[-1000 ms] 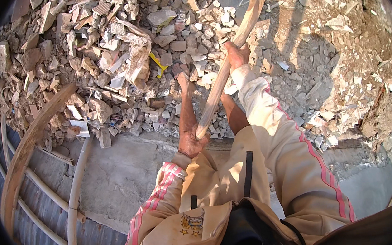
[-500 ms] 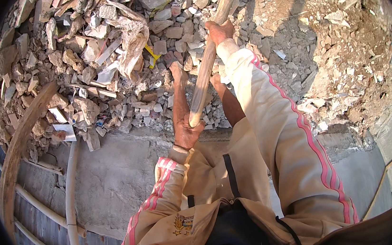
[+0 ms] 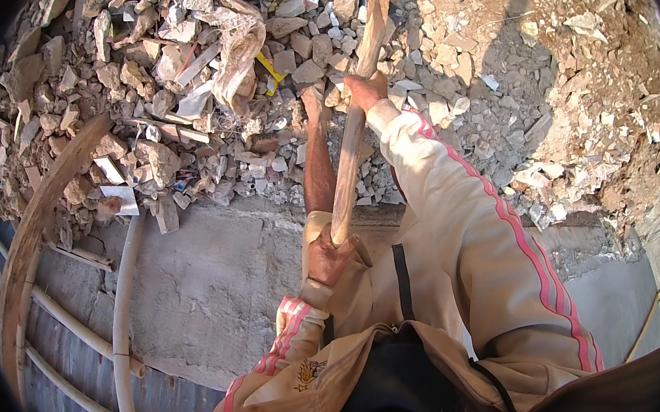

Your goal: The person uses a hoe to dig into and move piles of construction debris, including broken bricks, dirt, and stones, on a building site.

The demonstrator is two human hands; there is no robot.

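A long-handled tool, by its look a hoe (image 3: 349, 152), slants from my lap up and away to the right over the rubble. My left hand (image 3: 329, 260) is closed round the near end of its wooden handle, close to my knees. Farther up the handle, my right hand (image 3: 367, 90) grips it with the arm stretched forward. Dark metal shows only in part at the far end, behind the handle's tip; most of the blade is hidden. Beneath the tool lie broken stones (image 3: 322, 50) and small chips.
My bare left leg (image 3: 317, 163) stands in the rubble beside the handle. At left are a torn pale sack (image 3: 240, 50), a yellow strip (image 3: 271, 74), a curved wooden plank (image 3: 35, 229) and pale poles (image 3: 124, 316). A concrete ledge (image 3: 210, 287) runs along the near side.
The hoe has been drawn back toward me, both hands with it. My left hand has come nearer my lap and slightly right; the dark blade shows less than before.
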